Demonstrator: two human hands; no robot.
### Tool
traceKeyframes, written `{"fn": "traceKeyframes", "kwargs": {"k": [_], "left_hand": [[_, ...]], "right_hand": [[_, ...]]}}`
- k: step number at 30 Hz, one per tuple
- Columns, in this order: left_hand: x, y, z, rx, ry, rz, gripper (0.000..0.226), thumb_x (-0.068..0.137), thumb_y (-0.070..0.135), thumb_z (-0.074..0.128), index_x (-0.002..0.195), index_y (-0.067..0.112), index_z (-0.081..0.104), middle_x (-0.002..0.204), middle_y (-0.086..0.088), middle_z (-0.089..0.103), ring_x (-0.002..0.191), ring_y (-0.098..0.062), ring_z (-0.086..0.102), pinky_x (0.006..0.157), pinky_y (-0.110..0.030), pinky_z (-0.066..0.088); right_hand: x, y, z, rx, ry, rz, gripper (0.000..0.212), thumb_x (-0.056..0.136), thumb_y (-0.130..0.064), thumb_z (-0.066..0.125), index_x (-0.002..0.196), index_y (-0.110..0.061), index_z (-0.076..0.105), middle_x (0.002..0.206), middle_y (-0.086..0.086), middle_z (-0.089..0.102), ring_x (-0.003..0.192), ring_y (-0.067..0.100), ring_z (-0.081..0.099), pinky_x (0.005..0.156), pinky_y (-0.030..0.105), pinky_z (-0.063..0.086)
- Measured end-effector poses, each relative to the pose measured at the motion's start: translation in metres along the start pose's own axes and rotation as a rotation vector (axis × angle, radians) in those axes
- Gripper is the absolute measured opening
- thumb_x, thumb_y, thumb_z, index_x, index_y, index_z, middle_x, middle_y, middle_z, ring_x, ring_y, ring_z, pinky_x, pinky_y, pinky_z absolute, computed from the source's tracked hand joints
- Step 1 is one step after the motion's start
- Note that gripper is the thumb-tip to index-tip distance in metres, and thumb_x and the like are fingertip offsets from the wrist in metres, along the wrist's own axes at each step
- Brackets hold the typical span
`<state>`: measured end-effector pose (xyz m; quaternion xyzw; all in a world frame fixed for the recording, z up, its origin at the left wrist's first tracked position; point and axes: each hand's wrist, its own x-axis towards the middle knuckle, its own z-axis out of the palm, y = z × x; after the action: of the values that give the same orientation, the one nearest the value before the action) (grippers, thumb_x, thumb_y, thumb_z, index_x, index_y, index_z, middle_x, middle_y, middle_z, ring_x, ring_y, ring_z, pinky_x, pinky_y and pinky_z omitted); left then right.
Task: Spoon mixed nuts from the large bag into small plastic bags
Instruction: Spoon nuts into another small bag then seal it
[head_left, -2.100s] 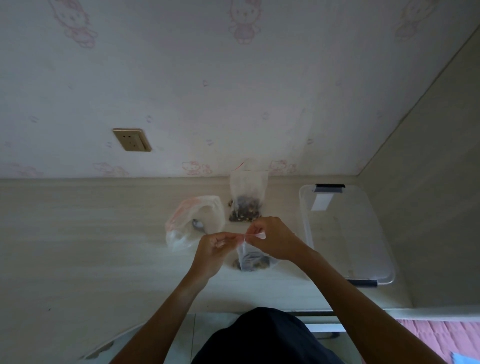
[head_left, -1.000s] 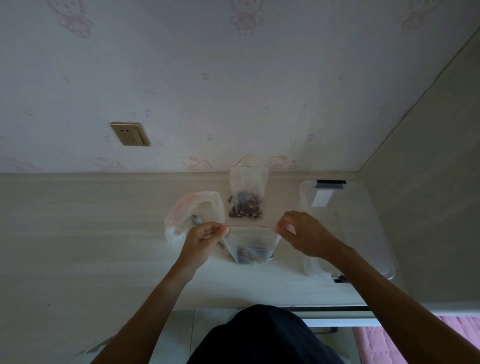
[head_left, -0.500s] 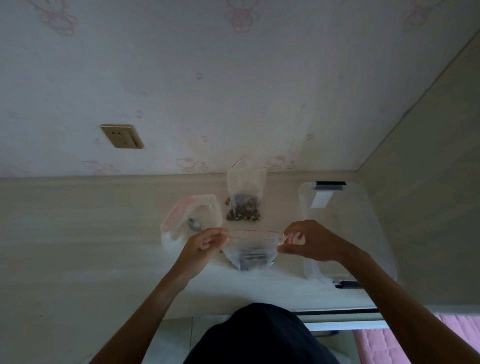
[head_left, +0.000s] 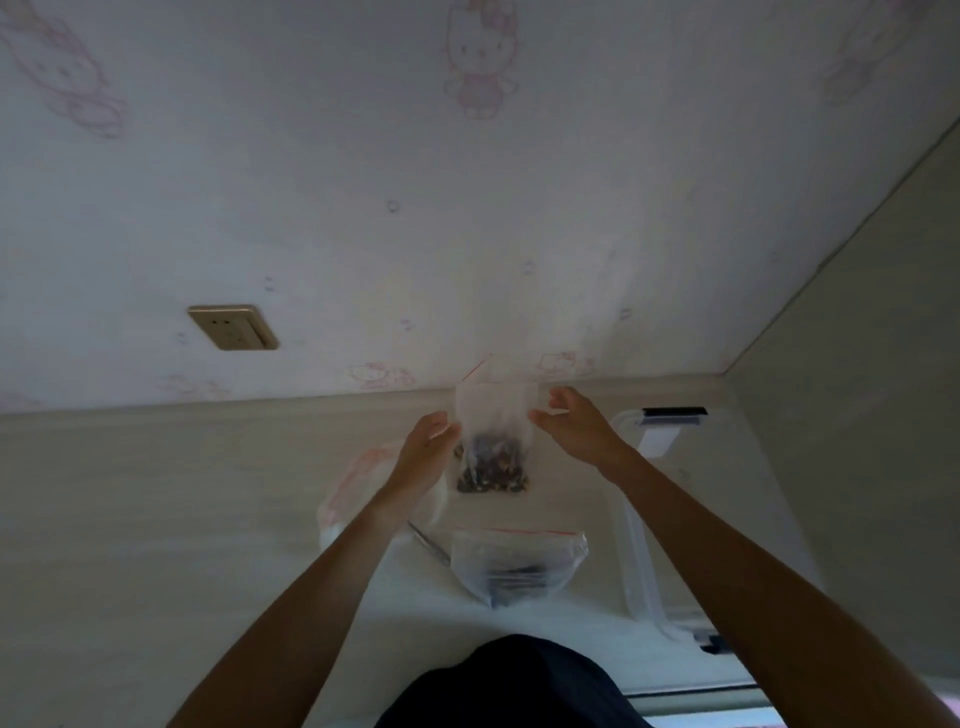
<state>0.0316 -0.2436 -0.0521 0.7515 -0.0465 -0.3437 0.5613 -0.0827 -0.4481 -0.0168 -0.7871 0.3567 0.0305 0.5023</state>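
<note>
Fingers (head_left: 540, 415) flank standing bag (head_left: 496, 431) — both hands spread.

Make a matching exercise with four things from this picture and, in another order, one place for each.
Things:
1. upright bag of nuts
2. small zip bag
3. clear plastic box
4. wall socket

Places:
A. on the wall, far left
B. between both hands, near the wall
C. at the table's right end
D. lying nearest the person

Pairs: 1-B, 2-D, 3-C, 4-A
</note>
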Motion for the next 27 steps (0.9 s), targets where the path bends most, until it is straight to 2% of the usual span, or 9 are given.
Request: {"fn": "traceKeyframes", "kwargs": {"k": [3, 5, 7, 9, 12, 15, 20, 24, 27], "left_hand": [[0.019, 0.013, 0.018, -0.016, -0.006, -0.071, 0.025, 0.104, 0.029, 0.059, 0.125, 0.015, 0.058, 0.127, -0.007, 0.056, 0.106, -0.020, 0.058, 0.085, -0.033, 0.045], [0.026, 0.015, 0.025, -0.072, -0.010, -0.111, 0.029, 0.104, 0.026, 0.060, 0.127, 0.009, 0.059, 0.120, -0.012, 0.059, 0.103, -0.023, 0.057, 0.085, -0.035, 0.043], [0.029, 0.016, 0.028, -0.109, 0.008, -0.112, 0.033, 0.103, 0.021, 0.062, 0.127, -0.001, 0.062, 0.109, -0.011, 0.061, 0.099, -0.024, 0.057, 0.083, -0.033, 0.042], [0.030, 0.017, 0.025, -0.122, 0.050, -0.093, 0.023, 0.098, 0.016, 0.068, 0.118, 0.004, 0.069, 0.105, -0.009, 0.066, 0.096, -0.022, 0.061, 0.080, -0.030, 0.045], [0.027, 0.015, 0.016, -0.087, 0.063, -0.017, 0.011, 0.094, 0.017, 0.075, 0.104, 0.013, 0.075, 0.100, -0.004, 0.070, 0.091, -0.017, 0.062, 0.081, -0.030, 0.048], [0.018, 0.010, 0.007, 0.008, 0.050, 0.098, 0.007, 0.091, 0.022, 0.079, 0.085, 0.025, 0.078, 0.087, 0.006, 0.076, 0.077, -0.006, 0.066, 0.068, -0.023, 0.053], [-0.011, -0.003, -0.009, 0.060, -0.035, 0.207, 0.011, 0.086, 0.024, 0.083, 0.081, 0.034, 0.082, 0.085, 0.009, 0.079, 0.083, -0.006, 0.071, 0.083, -0.029, 0.057], [-0.035, -0.013, -0.013, 0.067, -0.082, 0.265, 0.013, 0.085, 0.026, 0.084, 0.084, 0.039, 0.082, 0.086, 0.008, 0.080, 0.078, 0.002, 0.072, 0.071, -0.012, 0.052], [-0.044, -0.021, -0.010, 0.080, -0.111, 0.275, 0.015, 0.085, 0.018, 0.084, 0.081, 0.033, 0.083, 0.084, 0.003, 0.080, 0.078, -0.002, 0.074, 0.071, -0.013, 0.052]], "right_hand": [[0.013, 0.000, 0.005, 0.209, -0.072, 0.122, 0.083, 0.096, -0.038, 0.071, 0.159, -0.009, 0.026, 0.160, 0.010, 0.040, 0.140, 0.025, 0.046, 0.106, 0.032, 0.041], [0.018, 0.003, 0.008, 0.342, -0.093, 0.188, 0.085, 0.096, -0.033, 0.072, 0.160, -0.008, 0.022, 0.160, 0.010, 0.039, 0.142, 0.026, 0.046, 0.113, 0.038, 0.041], [0.021, 0.005, 0.011, 0.430, -0.067, 0.215, 0.078, 0.095, -0.026, 0.074, 0.157, -0.006, 0.031, 0.152, 0.014, 0.048, 0.132, 0.027, 0.054, 0.109, 0.039, 0.045], [0.022, 0.008, 0.012, 0.450, -0.025, 0.194, 0.064, 0.092, -0.020, 0.077, 0.146, -0.004, 0.047, 0.133, 0.015, 0.063, 0.112, 0.025, 0.064, 0.098, 0.038, 0.050], [0.018, 0.011, 0.007, 0.416, -0.005, 0.092, 0.031, 0.089, -0.016, 0.079, 0.117, -0.004, 0.070, 0.100, 0.009, 0.074, 0.093, 0.022, 0.069, 0.088, 0.036, 0.054], [0.004, 0.011, -0.003, 0.376, -0.025, -0.011, 0.004, 0.090, -0.011, 0.078, 0.093, -0.014, 0.077, 0.088, 0.004, 0.077, 0.085, 0.019, 0.071, 0.081, 0.027, 0.058], [-0.029, 0.007, -0.013, 0.231, -0.051, -0.143, 0.006, 0.091, -0.007, 0.075, 0.089, -0.012, 0.075, 0.076, 0.004, 0.073, 0.067, 0.012, 0.067, 0.074, 0.022, 0.056], [-0.051, 0.008, -0.020, 0.033, -0.053, -0.252, 0.006, 0.091, -0.009, 0.076, 0.094, -0.004, 0.074, 0.087, 0.002, 0.073, 0.078, 0.012, 0.065, 0.077, 0.022, 0.052], [-0.063, 0.012, -0.022, -0.132, -0.113, -0.308, 0.007, 0.093, -0.013, 0.073, 0.098, -0.008, 0.074, 0.097, 0.003, 0.073, 0.092, 0.017, 0.067, 0.088, 0.031, 0.052]]}}
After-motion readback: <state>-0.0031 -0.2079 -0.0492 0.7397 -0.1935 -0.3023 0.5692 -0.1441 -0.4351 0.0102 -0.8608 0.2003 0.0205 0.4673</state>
